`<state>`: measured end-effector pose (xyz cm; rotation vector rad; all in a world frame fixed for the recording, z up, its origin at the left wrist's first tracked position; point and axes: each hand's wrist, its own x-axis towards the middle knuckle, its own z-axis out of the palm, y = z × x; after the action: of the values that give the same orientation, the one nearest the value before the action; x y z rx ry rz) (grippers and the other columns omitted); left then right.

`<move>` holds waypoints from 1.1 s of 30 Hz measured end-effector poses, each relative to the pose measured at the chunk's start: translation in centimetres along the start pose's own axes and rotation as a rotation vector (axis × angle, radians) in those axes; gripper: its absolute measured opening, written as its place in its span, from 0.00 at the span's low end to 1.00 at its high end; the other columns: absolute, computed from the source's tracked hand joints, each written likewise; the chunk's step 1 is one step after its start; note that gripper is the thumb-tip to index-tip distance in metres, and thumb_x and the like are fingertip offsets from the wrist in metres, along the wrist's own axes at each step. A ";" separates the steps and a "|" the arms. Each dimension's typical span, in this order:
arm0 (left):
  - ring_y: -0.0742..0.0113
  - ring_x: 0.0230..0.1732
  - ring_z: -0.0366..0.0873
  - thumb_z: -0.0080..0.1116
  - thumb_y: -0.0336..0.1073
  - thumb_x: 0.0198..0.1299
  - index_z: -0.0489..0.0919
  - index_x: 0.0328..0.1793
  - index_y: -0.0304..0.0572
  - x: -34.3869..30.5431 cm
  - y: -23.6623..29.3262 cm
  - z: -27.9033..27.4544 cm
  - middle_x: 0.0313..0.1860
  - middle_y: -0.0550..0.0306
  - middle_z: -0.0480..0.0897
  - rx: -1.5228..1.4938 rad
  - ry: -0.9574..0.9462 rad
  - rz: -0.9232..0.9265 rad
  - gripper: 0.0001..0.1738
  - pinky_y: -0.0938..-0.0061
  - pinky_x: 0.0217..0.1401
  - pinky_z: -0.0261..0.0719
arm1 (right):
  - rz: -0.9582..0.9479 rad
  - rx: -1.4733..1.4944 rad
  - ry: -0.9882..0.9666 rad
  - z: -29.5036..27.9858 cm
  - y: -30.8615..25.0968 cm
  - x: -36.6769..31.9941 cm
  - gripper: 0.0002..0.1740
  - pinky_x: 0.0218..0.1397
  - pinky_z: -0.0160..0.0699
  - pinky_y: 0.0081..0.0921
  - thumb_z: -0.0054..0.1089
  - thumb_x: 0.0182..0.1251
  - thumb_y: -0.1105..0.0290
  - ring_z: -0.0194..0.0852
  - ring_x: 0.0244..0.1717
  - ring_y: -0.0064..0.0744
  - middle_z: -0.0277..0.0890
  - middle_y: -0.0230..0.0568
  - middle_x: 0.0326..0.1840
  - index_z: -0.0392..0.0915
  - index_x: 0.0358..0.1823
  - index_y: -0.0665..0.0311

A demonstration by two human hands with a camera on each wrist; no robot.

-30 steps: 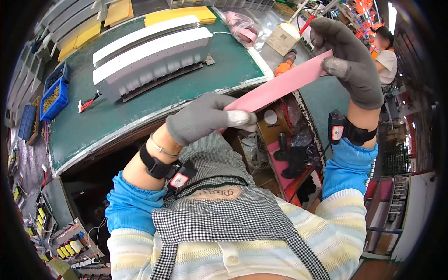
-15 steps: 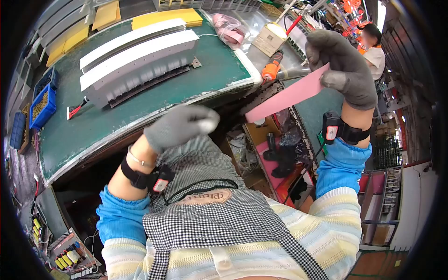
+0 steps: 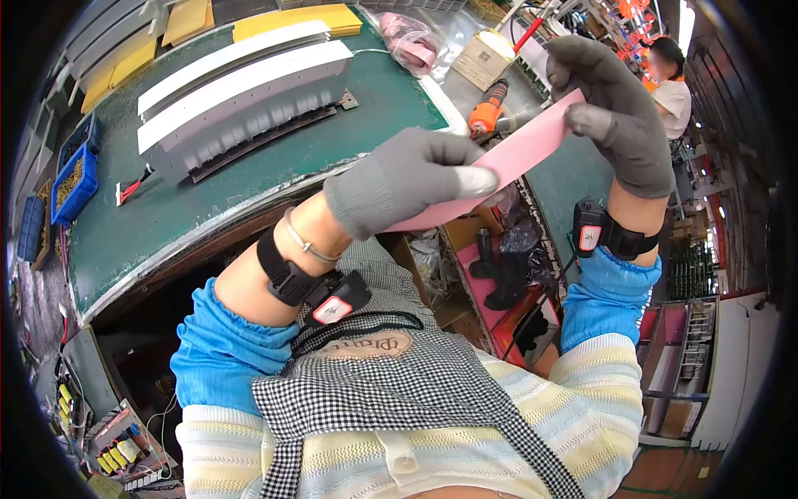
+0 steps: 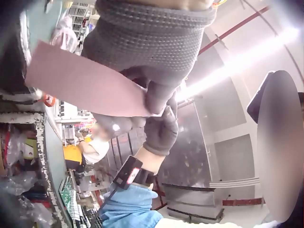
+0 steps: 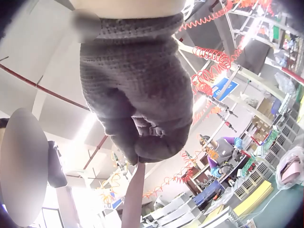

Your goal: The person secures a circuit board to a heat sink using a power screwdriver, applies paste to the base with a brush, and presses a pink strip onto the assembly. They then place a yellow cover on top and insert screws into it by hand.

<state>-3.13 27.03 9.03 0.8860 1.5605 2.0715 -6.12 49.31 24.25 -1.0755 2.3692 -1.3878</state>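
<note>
A flat pink strip (image 3: 532, 150) is stretched at a slant between two grey-gloved hands in the head view. The left hand (image 3: 407, 179) pinches it with thumb and fingers, and the strip's lower end sticks out below that hand. At the upper end, the right hand (image 3: 619, 116) pinches the strip between thumb and fingers. The left wrist view shows the strip (image 4: 85, 85) beside the left hand (image 4: 142, 52). Under the right hand (image 5: 137, 95) the strip (image 5: 133, 194) hangs edge-on in the right wrist view.
On the green table (image 3: 249, 187) stands a long white and grey metal housing (image 3: 249, 100). Blue bins (image 3: 75, 187) lie at its left edge, yellow sheets (image 3: 299, 22) at the back. An orange-black tool (image 3: 488, 108) and an open drawer (image 3: 465, 274) are near the hands.
The left hand let go of the strip half a second ago and now pinches it again, farther up than a second ago. The right hand keeps hold, slightly raised since the last frame.
</note>
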 end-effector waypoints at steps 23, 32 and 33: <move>0.70 0.38 0.83 0.60 0.41 0.63 0.80 0.49 0.31 -13.4 0.8 -4.0 0.37 0.54 0.85 -0.131 0.670 -0.265 0.18 0.75 0.48 0.79 | -0.014 0.225 0.179 2.7 8.4 4.5 0.32 0.48 0.71 0.18 0.62 0.57 0.76 0.71 0.48 0.22 0.72 0.36 0.54 0.66 0.65 0.69; 0.79 0.37 0.73 0.62 0.37 0.61 0.82 0.45 0.33 -18.3 1.9 -4.4 0.35 0.63 0.81 0.413 1.242 -0.165 0.13 0.82 0.44 0.71 | -0.096 0.284 0.372 13.6 11.0 8.1 0.30 0.53 0.75 0.24 0.59 0.57 0.81 0.73 0.46 0.28 0.69 0.41 0.52 0.64 0.64 0.72; 0.78 0.37 0.74 0.63 0.37 0.61 0.83 0.44 0.34 -18.4 1.5 -4.7 0.34 0.62 0.81 0.472 1.327 -0.125 0.12 0.82 0.43 0.72 | -0.127 0.281 0.419 14.8 12.0 8.5 0.31 0.52 0.76 0.24 0.60 0.57 0.81 0.73 0.45 0.27 0.69 0.40 0.52 0.64 0.64 0.70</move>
<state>6.92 11.36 5.08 -0.7306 2.6517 2.2833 -10.75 37.11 8.00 -0.9445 2.2909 -2.0955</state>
